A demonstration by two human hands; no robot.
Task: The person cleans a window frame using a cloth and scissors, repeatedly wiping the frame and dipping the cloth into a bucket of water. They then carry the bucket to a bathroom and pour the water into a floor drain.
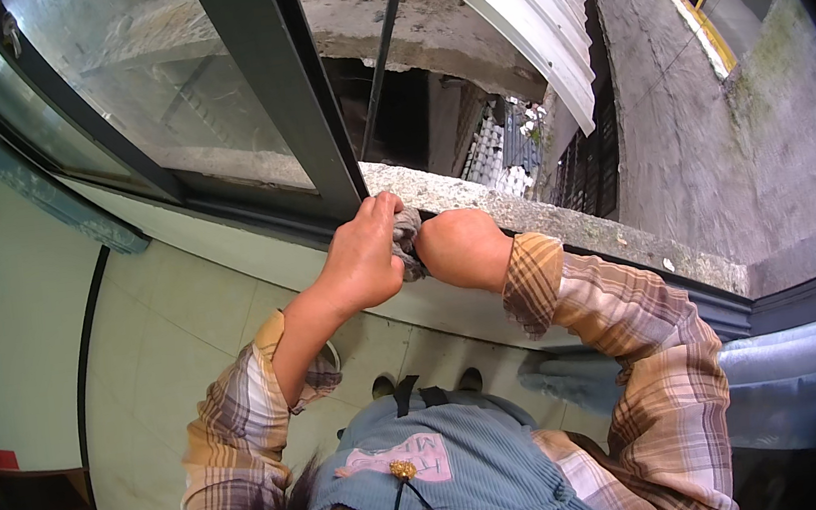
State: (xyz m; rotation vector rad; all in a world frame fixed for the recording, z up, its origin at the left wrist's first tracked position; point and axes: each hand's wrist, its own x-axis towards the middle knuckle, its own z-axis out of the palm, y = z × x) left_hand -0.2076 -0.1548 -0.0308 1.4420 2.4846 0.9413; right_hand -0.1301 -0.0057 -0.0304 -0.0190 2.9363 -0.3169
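Note:
Between my two hands is a bunched grey cloth [407, 244], held over the dark metal track of a sliding window. My left hand [364, 256] grips the cloth from the left, close to the lower corner of the window's sash frame [282, 80]. On the cloth's other side, my right hand [464, 248] is curled into a fist against it, its fingertips turned away from view. Both hands rest at the inner side of the rough concrete outer ledge [578, 224].
Below the track runs a pale inner wall, with floor tiles [159, 321] beneath. Blue curtains [791, 370] hang at the right, another [44, 175] at the left. Outside are a corrugated white sheet [524, 15], a grey wall [673, 134] and a deep drop. A wooden piece of furniture [47, 496] stands lower left.

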